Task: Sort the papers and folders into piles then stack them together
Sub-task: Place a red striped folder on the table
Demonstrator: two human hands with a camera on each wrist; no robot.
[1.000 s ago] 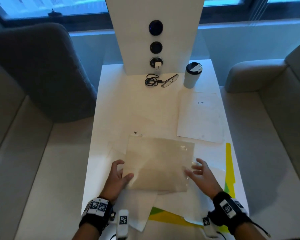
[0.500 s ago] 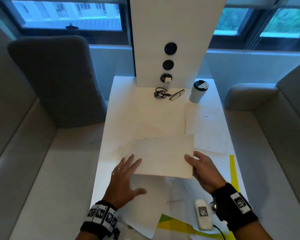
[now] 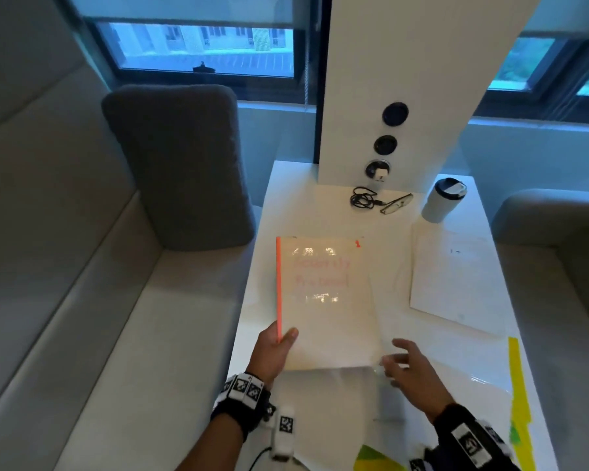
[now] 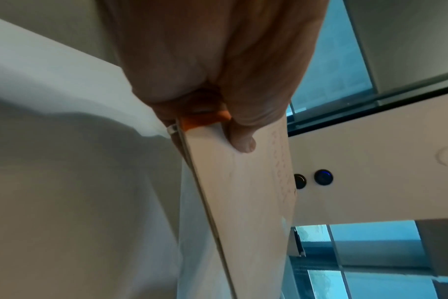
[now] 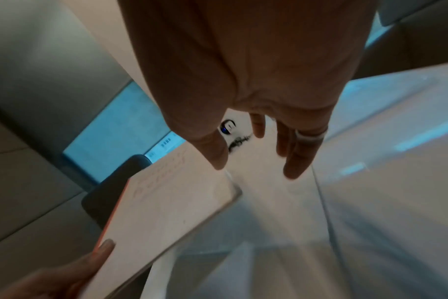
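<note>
A clear folder with an orange spine and pale red writing [image 3: 323, 300] [image 4: 243, 192] [image 5: 164, 218] is lifted above the left side of the white table [image 3: 286, 205]. My left hand [image 3: 276, 345] [image 4: 225, 113] pinches its near left corner, thumb on top. My right hand [image 3: 405, 363] [image 5: 258, 149] hovers just off the folder's near right corner, fingers spread and holding nothing. A stack of white papers [image 3: 453, 277] lies at the right. More loose sheets [image 3: 337, 413] and a yellow-green folder [image 3: 519, 402] lie near me.
A white cup with a dark lid [image 3: 444, 200], glasses [image 3: 397, 203] and a coiled black cable [image 3: 363, 200] sit at the table's far end, below a white pillar with round sockets [image 3: 385, 144]. Grey sofas flank the table; a dark cushion [image 3: 181, 164] stands at the left.
The folder was turned from lying sideways under both hands to upright and lifted, its orange spine now at the left. My left hand took hold of its corner; my right hand came off it.
</note>
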